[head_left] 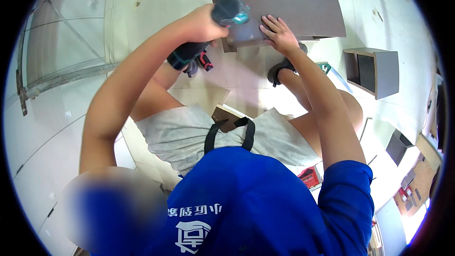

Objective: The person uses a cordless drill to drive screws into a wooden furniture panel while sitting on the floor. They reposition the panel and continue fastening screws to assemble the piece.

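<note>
My left hand point(206, 24) is wrapped around the handle of a black and teal cordless drill point(230, 9). Its battery base point(186, 56) points back toward me, and the head is over the left end of a brown wooden panel piece point(303, 9). Blur hides the bit and whether it touches the wood. The panel piece lies across the floor in front of me, with narrower boards at its left end. On its top near the front edge, my right hand point(280, 35) rests flat, fingers spread.
A small grey open-fronted box point(377, 73) stands on the right, with another grey box point(398, 147) farther down. A metal frame point(71, 77) lies along the left. A red case point(310, 177) is beside my right leg. My shoe point(276, 73) stands close below the panel piece.
</note>
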A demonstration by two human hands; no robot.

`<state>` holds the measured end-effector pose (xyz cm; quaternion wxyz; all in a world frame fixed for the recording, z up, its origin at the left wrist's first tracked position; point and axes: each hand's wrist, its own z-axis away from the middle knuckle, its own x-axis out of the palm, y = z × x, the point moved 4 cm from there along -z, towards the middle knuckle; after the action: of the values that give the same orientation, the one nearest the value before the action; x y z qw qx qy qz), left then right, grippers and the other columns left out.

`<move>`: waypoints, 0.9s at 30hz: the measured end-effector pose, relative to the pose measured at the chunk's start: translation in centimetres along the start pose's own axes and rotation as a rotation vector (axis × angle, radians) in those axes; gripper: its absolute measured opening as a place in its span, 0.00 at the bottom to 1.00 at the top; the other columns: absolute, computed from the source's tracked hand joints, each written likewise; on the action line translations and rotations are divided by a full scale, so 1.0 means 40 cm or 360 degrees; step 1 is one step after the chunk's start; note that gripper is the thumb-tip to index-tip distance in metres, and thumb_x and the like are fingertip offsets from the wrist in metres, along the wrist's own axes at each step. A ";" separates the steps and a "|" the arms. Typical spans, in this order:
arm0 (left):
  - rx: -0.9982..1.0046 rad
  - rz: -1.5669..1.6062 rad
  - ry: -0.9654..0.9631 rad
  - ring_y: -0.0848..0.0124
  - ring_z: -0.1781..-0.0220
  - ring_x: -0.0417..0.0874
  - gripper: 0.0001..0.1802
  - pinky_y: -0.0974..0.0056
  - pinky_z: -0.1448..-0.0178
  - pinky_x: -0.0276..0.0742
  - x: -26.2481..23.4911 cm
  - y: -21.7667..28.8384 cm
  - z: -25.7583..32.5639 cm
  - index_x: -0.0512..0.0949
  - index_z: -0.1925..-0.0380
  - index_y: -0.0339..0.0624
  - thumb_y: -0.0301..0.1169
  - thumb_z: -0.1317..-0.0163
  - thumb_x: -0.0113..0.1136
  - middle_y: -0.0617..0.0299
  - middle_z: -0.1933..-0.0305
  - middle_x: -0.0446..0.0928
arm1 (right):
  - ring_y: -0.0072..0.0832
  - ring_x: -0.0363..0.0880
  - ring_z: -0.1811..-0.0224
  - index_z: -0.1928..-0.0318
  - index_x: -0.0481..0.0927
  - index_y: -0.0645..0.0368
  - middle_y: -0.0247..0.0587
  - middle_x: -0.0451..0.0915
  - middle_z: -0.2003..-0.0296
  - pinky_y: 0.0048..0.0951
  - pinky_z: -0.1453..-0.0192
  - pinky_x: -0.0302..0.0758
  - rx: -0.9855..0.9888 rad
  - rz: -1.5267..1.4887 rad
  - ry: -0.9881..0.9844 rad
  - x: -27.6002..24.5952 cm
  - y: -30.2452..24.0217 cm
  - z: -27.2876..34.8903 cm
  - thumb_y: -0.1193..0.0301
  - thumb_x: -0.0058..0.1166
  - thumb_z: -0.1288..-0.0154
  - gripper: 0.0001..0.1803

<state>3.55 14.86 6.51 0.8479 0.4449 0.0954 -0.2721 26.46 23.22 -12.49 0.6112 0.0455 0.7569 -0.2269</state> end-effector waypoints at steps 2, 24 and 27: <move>0.0109 0.0179 0.0269 0.71 0.76 0.83 0.28 0.63 0.67 0.81 -0.041 0.019 0.086 0.75 0.41 0.49 0.27 0.45 0.62 0.63 0.67 0.79 | 0.38 0.56 0.23 0.35 0.75 0.51 0.36 0.61 0.26 0.47 0.21 0.56 0.0021 -0.0058 -0.0006 -0.014 -0.009 0.003 0.62 0.67 0.44 0.34; 0.1123 0.0982 -0.0202 0.45 0.30 0.67 0.65 0.54 0.28 0.64 0.353 -0.019 0.242 0.24 0.24 0.38 0.22 0.52 0.61 0.34 0.28 0.58 | 0.38 0.69 0.33 0.26 0.53 0.63 0.51 0.65 0.33 0.43 0.30 0.67 0.0711 -0.2152 0.0356 -0.286 -0.487 0.130 0.46 0.79 0.58 0.66; 0.1192 0.0648 0.0035 0.43 0.28 0.65 0.62 0.53 0.24 0.60 0.311 -0.012 0.220 0.27 0.24 0.38 0.24 0.51 0.59 0.31 0.26 0.54 | 0.34 0.76 0.43 0.28 0.58 0.61 0.49 0.71 0.39 0.42 0.40 0.76 0.0627 -0.1586 0.0265 -0.314 -0.442 0.081 0.61 0.74 0.45 0.50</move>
<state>12.94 2.86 6.34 0.6631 0.7348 -0.0908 -0.1102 26.39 8.77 3.98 0.3474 -0.1872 0.6758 -0.6225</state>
